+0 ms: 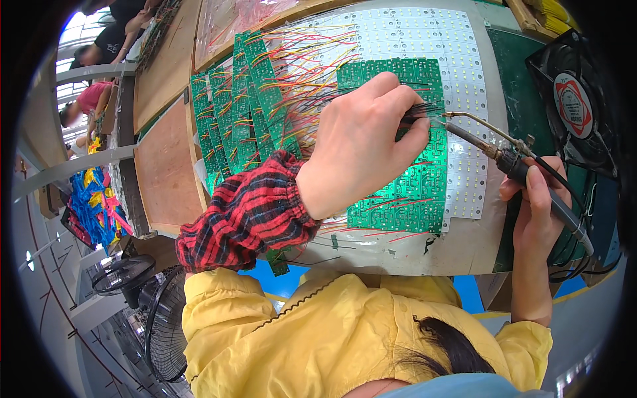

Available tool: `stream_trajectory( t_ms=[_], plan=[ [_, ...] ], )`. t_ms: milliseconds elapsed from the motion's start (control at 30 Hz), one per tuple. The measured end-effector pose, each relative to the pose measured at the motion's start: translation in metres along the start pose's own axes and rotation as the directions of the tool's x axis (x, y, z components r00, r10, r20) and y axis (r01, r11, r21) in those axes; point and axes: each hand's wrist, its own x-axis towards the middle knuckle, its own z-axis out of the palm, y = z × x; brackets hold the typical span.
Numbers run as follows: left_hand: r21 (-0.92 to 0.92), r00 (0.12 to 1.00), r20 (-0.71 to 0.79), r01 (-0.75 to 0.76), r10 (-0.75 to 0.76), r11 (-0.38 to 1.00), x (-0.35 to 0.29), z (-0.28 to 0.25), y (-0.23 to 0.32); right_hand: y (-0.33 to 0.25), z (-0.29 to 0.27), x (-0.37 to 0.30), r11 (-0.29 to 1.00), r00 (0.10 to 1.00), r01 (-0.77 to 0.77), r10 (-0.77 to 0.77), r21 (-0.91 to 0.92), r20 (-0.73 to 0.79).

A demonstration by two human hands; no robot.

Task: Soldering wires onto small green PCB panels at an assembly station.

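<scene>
My left hand, its wrist in a red and black plaid sleeve cover, pinches a bundle of thin black wires over a green circuit board panel. In my right hand is a soldering iron with a thin curved metal tube fixed along it. The iron's tip points left, close to the wire ends and the pinching fingers; whether it touches a joint cannot be made out. Short red wires lie on the lower part of the panel. Under the panel is a white board with rows of small light parts.
Left of the panel lie several green board strips with red, yellow and black wires. A square black fan stands at the right, cables below it. Wooden boards, colourful bundles and a pedestal fan are at the left. Other people appear far left.
</scene>
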Motion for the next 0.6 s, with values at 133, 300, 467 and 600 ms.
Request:
stream_trajectory(
  t_ms=[133, 300, 467, 600],
  plan=[
    [0.007, 1.0, 0.001, 0.001, -0.001, 1.0, -0.0002, 0.0003, 0.0001, 0.0014, -0.0021, -0.0004, 0.997, 1.0, 0.009, -0.008, 0.075, -0.017],
    [0.011, 1.0, 0.001, 0.002, -0.002, 1.0, -0.0004, -0.0001, 0.0003, 0.0017, -0.0004, -0.0001, 0.998, 1.0, 0.007, -0.007, 0.055, -0.007],
    [0.004, 1.0, -0.004, 0.015, -0.015, 1.0, -0.0003, 0.0011, 0.0006, 0.0023, -0.0011, 0.0, 1.0, 1.0, 0.001, -0.001, 0.018, -0.002],
    [0.006, 1.0, -0.002, 0.004, -0.004, 1.0, 0.0001, 0.0005, 0.0006, 0.0019, -0.004, -0.0016, 0.996, 0.997, 0.049, -0.044, 0.076, -0.062]
  ],
)
